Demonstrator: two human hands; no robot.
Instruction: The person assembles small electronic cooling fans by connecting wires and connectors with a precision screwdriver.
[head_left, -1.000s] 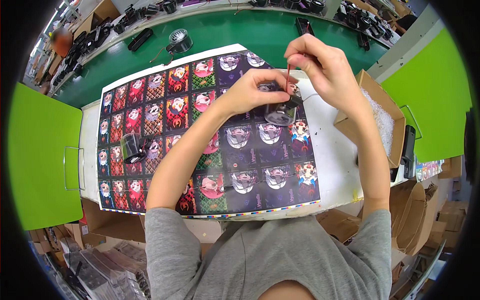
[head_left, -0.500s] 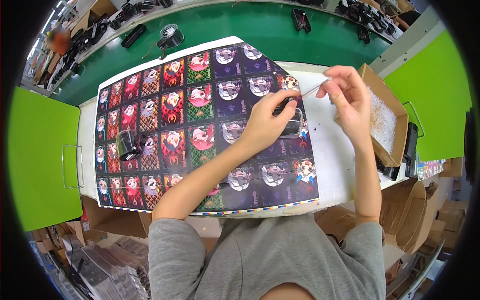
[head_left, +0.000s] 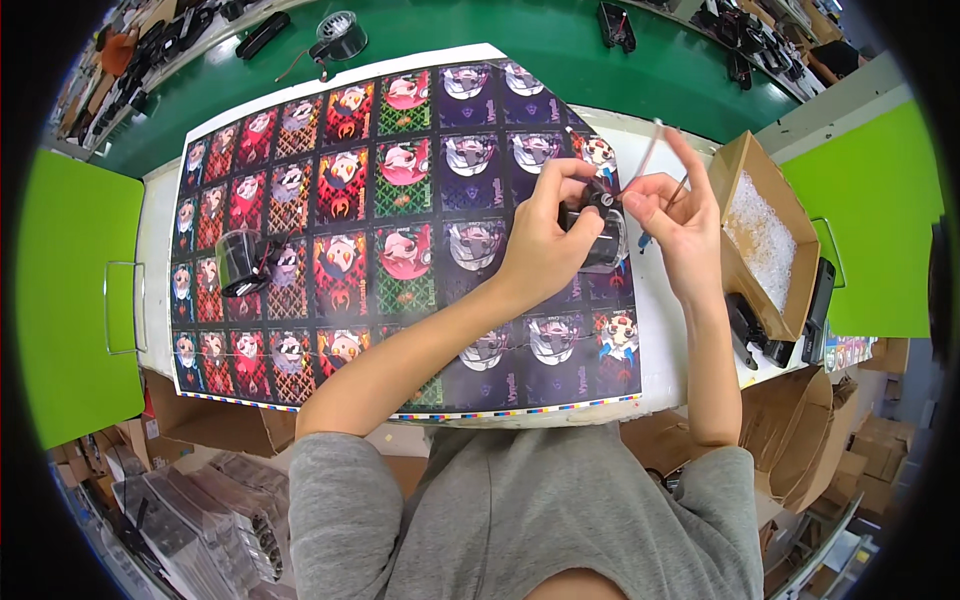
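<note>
The left hand point(head_left: 553, 235) has its grip closed around the black top of a clear plastic canister point(head_left: 606, 256), at three o'clock on the printed card sheet point(head_left: 400, 318), while the right hand point(head_left: 682, 222) pinches narrowly at the thin wire point(head_left: 649, 154) just beside it, the wire's free end pointing to one o'clock. Half a second ago the right hand was farther off toward two o'clock, drawing the wire out; now its fingertips are close against the canister's top.
</note>
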